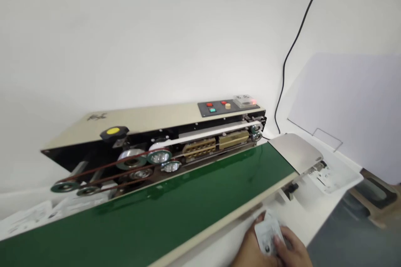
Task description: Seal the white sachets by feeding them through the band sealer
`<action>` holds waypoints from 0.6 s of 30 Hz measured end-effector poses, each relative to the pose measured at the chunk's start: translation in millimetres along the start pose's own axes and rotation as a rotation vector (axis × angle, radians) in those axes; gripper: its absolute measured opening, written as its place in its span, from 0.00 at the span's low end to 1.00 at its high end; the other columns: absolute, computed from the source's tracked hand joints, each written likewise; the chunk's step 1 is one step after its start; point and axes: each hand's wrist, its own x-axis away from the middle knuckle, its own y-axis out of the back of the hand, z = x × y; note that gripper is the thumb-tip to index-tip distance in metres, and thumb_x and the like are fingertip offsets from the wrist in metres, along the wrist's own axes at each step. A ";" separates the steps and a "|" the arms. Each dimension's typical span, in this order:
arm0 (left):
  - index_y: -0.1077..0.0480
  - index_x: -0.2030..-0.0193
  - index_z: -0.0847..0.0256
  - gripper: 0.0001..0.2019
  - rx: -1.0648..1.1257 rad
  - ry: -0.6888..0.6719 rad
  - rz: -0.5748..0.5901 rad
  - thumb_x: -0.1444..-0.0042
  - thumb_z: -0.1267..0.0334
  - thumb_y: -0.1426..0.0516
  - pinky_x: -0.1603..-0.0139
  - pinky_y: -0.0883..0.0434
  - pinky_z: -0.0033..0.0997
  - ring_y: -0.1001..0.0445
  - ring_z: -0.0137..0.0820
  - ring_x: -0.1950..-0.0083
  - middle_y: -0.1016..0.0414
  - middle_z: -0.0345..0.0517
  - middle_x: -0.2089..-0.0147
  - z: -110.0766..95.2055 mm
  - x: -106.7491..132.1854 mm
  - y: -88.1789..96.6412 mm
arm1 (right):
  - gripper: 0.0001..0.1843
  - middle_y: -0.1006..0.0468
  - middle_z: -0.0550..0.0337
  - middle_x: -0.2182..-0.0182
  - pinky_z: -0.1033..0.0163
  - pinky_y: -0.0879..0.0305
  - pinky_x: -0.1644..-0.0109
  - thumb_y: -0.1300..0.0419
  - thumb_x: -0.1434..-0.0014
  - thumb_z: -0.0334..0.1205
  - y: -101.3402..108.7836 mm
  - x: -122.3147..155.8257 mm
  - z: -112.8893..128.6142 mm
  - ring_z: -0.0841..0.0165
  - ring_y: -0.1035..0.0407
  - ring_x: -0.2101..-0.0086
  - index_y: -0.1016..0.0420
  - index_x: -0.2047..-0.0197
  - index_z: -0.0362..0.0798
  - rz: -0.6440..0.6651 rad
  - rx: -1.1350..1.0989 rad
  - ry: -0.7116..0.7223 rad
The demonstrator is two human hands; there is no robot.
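Both my hands are at the bottom edge of the view, over the white table in front of the green conveyor belt [175, 200]. Together they hold a small clear plastic packet [267, 230] with something grey inside. My left hand [249, 247] grips its left side with curled fingers. My right hand [294, 251] holds the right side, thumb pressed on top. The packet is blurred and its contents cannot be made out.
A band sealing machine [147, 119] stands behind the belt, with wheels, brass blocks, a yellow knob [113, 131] and a control panel [227, 106]. A metal plate [294, 150] is at the belt's right end. A black cable [294, 41] runs up the wall. More packets [28, 217] lie at the left.
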 end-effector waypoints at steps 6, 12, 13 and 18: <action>0.45 0.40 0.60 0.46 0.005 0.043 -0.069 0.69 0.73 0.33 0.57 0.30 0.32 0.27 0.39 0.54 0.26 0.51 0.51 -3.4 8.6 -7.4 | 0.22 0.23 0.56 0.73 0.59 0.35 0.65 0.27 0.69 0.53 -6.0 5.1 17.3 0.62 0.31 0.69 0.22 0.74 0.47 -0.110 -0.236 -0.158; 0.51 0.37 0.64 0.47 -0.038 0.017 -0.066 0.66 0.72 0.34 0.48 0.33 0.36 0.29 0.39 0.48 0.32 0.56 0.44 -2.8 11.9 -5.6 | 0.15 0.24 0.59 0.77 0.58 0.34 0.68 0.28 0.62 0.45 5.3 2.2 17.1 0.63 0.30 0.74 0.28 0.76 0.47 -0.022 -0.474 -0.287; 0.52 0.36 0.64 0.48 -0.031 0.018 -0.056 0.65 0.72 0.34 0.48 0.33 0.36 0.29 0.39 0.48 0.32 0.56 0.43 -2.7 11.8 -5.5 | 0.15 0.24 0.59 0.77 0.58 0.33 0.68 0.29 0.61 0.45 7.6 1.3 16.4 0.63 0.30 0.74 0.28 0.76 0.47 -0.012 -0.477 -0.280; 0.57 0.34 0.62 0.51 -0.009 0.064 0.019 0.65 0.73 0.35 0.53 0.31 0.34 0.27 0.36 0.53 0.29 0.54 0.46 -5.8 9.5 -4.1 | 0.13 0.25 0.61 0.78 0.56 0.33 0.68 0.30 0.59 0.45 11.0 -0.9 16.9 0.62 0.29 0.73 0.30 0.76 0.49 0.020 -0.509 -0.293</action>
